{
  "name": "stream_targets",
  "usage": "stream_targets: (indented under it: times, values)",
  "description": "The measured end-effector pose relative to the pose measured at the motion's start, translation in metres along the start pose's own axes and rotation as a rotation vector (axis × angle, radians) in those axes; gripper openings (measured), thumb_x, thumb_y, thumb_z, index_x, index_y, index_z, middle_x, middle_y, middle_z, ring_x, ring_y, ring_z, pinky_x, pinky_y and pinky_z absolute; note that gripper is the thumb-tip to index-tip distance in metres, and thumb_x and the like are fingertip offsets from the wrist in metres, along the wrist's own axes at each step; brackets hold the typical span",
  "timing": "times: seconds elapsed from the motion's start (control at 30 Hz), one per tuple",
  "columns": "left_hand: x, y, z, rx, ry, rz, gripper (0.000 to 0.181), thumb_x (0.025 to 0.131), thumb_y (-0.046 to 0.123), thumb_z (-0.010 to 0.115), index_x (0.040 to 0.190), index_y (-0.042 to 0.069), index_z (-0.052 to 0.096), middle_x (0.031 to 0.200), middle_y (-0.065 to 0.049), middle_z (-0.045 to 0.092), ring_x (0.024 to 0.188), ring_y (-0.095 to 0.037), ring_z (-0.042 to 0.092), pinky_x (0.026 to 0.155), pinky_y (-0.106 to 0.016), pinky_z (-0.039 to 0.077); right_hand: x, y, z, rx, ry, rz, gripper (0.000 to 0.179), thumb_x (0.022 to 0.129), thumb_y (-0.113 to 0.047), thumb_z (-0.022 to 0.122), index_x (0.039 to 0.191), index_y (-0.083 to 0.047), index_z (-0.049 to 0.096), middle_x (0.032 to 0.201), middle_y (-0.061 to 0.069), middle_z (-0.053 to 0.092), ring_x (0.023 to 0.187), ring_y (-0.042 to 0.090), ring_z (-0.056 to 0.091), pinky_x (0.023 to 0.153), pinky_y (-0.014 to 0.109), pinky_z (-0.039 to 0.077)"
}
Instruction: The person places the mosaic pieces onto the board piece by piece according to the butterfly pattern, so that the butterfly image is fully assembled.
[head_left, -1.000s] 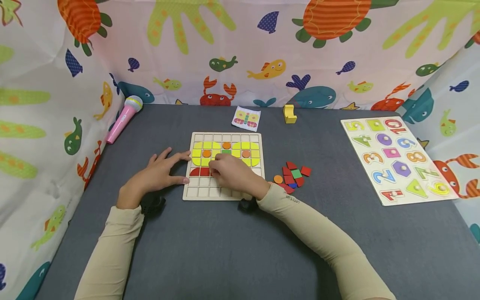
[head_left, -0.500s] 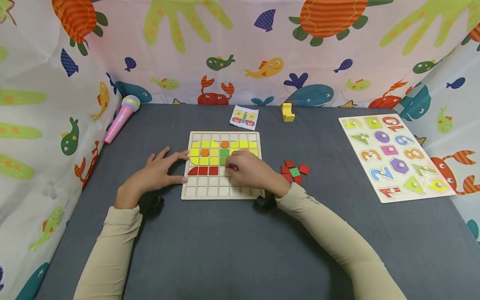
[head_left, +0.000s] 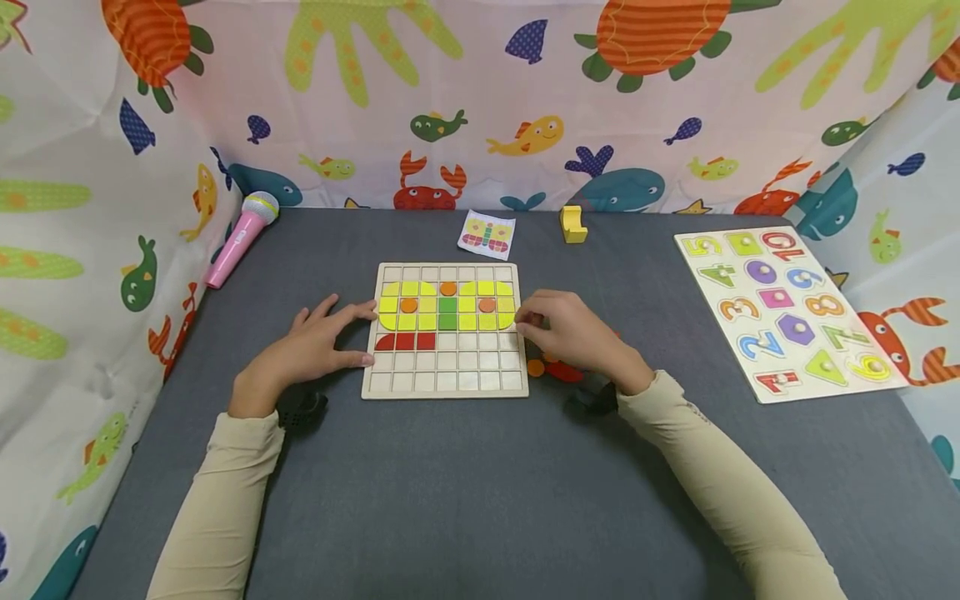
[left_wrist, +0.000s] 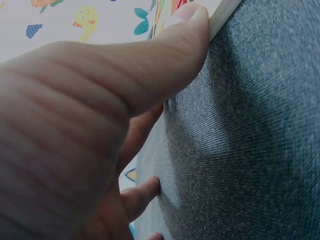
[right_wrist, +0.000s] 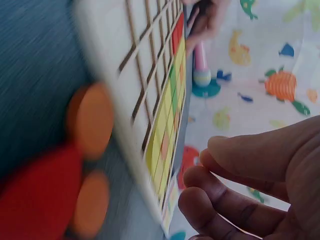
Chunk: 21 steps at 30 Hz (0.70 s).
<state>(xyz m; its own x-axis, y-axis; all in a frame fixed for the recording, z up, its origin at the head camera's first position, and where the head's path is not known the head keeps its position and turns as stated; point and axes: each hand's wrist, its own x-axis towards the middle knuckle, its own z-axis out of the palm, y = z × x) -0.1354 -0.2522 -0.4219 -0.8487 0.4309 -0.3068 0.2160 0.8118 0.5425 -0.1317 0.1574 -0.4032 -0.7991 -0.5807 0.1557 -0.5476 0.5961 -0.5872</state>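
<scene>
Pale wood forms the grid board [head_left: 447,382], which lies flat on the table [head_left: 450,500] before you; yellow tiles [head_left: 387,321] cross its upper part, orange discs [head_left: 408,306] and green squares [head_left: 447,307] sit among them, and three red tiles [head_left: 405,342] run in a row below, toward its left edge. Your left hand [head_left: 300,350] meets that edge with thumb and forefinger, its grip relaxed and holding nothing. Your right hand [head_left: 573,329] is just beside the board's right edge, fingers loosely curled, nothing showing in its grip. Partly hidden under that hand, to the board's right, lie loose red pieces [head_left: 564,372] and an orange piece [head_left: 536,367]. Beyond the board's far edge are a printed card [head_left: 487,235] and, farther right, a yellow block [head_left: 573,225]; a pink microphone [head_left: 242,240] lies off its far left corner, and a number board [head_left: 791,312] well apart to its right.
</scene>
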Motion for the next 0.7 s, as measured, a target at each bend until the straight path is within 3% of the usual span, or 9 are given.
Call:
stream_targets:
  times: [0.13, 0.33, 0.47, 0.7]
  values:
    - [-0.002, 0.000, 0.000, -0.002, 0.001, 0.001, 0.082, 0.096, 0.039, 0.082, 0.163, 0.016, 0.040, 0.175, -0.020, 0.023, 0.160, -0.053, -0.004, 0.120, -0.076, -0.008, -0.018, 0.015, -0.014, -0.022, 0.008, 0.037, 0.008, 0.100, -0.005, 0.075, 0.107, -0.002, 0.079, 0.097, 0.004, 0.070, 0.085, 0.020, 0.060, 0.074, 0.040, 0.056]
    - [-0.001, 0.000, 0.001, -0.002, -0.003, -0.001, 0.085, 0.096, 0.039, 0.082, 0.165, 0.017, 0.038, 0.174, -0.022, 0.023, 0.160, -0.053, -0.004, 0.120, -0.075, -0.007, -0.045, 0.035, -0.029, -0.055, -0.015, 0.084, 0.013, 0.099, -0.003, 0.076, 0.111, -0.002, 0.079, 0.108, 0.009, 0.073, 0.100, 0.028, 0.063, 0.089, 0.052, 0.055]
    - [-0.001, 0.000, 0.001, -0.001, -0.005, -0.004, 0.084, 0.096, 0.039, 0.082, 0.165, 0.018, 0.039, 0.175, -0.021, 0.022, 0.160, -0.052, -0.005, 0.120, -0.075, -0.008, -0.058, 0.045, -0.036, -0.076, -0.034, 0.120, 0.018, 0.098, -0.004, 0.077, 0.115, -0.001, 0.079, 0.114, 0.012, 0.074, 0.108, 0.031, 0.062, 0.091, 0.054, 0.052]
    - [-0.001, 0.002, 0.000, -0.002, -0.004, -0.006, 0.083, 0.096, 0.038, 0.082, 0.164, 0.017, 0.039, 0.175, -0.020, 0.021, 0.160, -0.053, -0.005, 0.120, -0.076, -0.008, -0.071, 0.058, -0.041, -0.097, -0.063, 0.110, 0.021, 0.096, -0.004, 0.079, 0.117, 0.000, 0.077, 0.114, 0.013, 0.072, 0.110, 0.035, 0.058, 0.093, 0.055, 0.048]
